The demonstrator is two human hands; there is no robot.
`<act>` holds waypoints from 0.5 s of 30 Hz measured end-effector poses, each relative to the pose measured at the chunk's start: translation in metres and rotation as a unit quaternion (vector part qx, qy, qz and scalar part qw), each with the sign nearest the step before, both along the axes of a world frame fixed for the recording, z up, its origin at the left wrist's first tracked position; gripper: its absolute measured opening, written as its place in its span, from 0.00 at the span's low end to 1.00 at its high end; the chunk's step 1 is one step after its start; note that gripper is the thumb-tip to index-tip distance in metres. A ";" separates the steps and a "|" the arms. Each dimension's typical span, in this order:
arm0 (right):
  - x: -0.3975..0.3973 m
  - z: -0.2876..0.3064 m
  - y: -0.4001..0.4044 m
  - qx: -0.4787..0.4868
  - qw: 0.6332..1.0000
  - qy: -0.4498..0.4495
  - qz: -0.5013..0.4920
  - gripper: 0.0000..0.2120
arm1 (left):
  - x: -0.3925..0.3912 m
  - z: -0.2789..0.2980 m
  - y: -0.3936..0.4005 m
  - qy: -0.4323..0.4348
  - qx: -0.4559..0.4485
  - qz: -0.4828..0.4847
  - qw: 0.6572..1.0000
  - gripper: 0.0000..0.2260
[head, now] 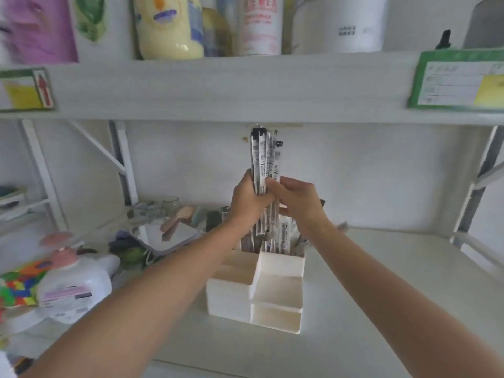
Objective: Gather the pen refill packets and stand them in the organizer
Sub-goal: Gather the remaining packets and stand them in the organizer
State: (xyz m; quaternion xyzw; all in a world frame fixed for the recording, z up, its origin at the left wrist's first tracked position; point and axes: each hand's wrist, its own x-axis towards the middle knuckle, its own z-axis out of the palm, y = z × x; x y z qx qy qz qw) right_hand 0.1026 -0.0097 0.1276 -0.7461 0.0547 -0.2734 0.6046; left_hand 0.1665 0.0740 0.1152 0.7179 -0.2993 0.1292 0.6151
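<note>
I had both hands up over the organizer (275, 293), which sat on the white desk (381, 296) near the middle of the view. My left hand (249, 199) was wrapped in a full fist around a bundle of pen refill packets (266, 159), gripping it at about mid-length so the upper ends stood well clear above the knuckles and the lower ends reached down toward the far compartment. My right hand (296, 199) was pressed against the bundle from the right, fingers curled on its edge, thumb side hidden, so I could not tell how firmly it pinched. A few more packets (285, 236) already stood in that far compartment; the near ones looked empty.

I judged the packets light, thin and flexible, with slick plastic sleeves that would slide past each other and fan out if the fist loosened. Holding near the middle seemed right: it kept the bundle straight. Grasping too high would let the lower ends splay and miss the opening.

To the left lay a lotion bottle (76, 287) and other clutter.
</note>
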 end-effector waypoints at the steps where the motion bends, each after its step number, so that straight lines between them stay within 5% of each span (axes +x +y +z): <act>1: 0.004 0.000 0.007 -0.011 1.000 0.020 0.002 0.16 | 0.007 -0.003 0.008 0.003 -0.002 -0.007 1.000 0.16; 9: 0.032 -0.033 0.039 -0.063 0.984 0.166 -0.037 0.16 | 0.046 -0.054 0.045 0.051 0.015 -0.089 0.995 0.13; 15: 0.036 -0.066 0.036 -0.110 0.975 0.194 -0.026 0.16 | 0.051 -0.091 0.052 0.086 0.073 -0.136 0.984 0.23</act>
